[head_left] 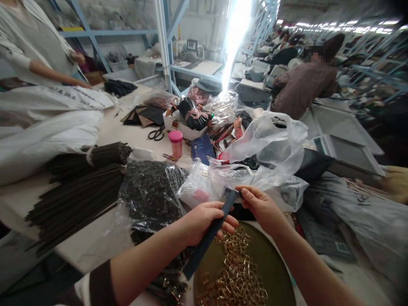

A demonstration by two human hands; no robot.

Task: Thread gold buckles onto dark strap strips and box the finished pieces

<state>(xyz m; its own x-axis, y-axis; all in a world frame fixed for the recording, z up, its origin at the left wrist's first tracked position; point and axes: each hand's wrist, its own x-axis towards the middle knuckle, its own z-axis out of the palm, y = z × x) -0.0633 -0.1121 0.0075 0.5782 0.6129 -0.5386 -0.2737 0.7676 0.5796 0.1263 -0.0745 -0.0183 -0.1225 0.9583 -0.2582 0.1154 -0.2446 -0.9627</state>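
Note:
A dark flat strap (210, 238) slants across the lower middle of the view. My left hand (210, 221) is closed round its upper part, thumb on top. At the strap's upper end my right hand (255, 202) pinches its tip between thumb and forefinger; any small part there is too small to make out. Beneath both hands a round olive tray (280, 272) holds a heap of gold metal buckles (239, 267). Left of the tray lie dark straps with gold buckles (168, 284), partly hidden by my left forearm.
Bundled dark strips (79, 191) and a plastic bag of dark pieces (149, 191) lie left. Ahead are a pink-lidded jar (175, 144), black scissors (156, 134), a blue notebook (203, 148) and clear bags (267, 144). People are at the far left and back right.

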